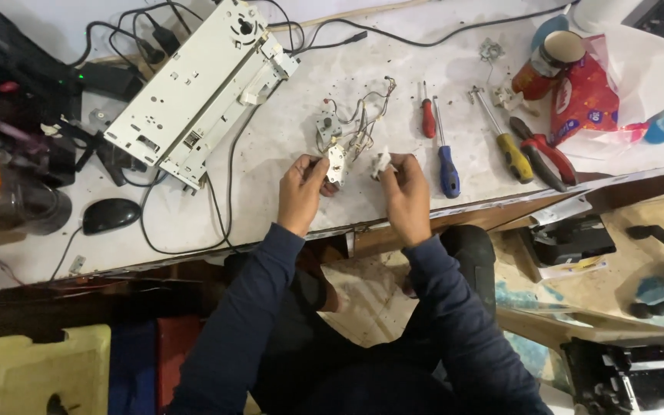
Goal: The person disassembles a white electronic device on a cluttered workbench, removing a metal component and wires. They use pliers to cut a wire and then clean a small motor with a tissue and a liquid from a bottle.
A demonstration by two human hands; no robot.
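While you are sitting at the white workbench (286, 146), your left hand (301, 194) is pinching a small white switch part (336, 163) at centre — light, brittle, wires (363, 123) trailing toward twelve o'clock. Your right hand (406, 196) is closing on a white connector piece (382, 162) — grip the bodies, not the wires.
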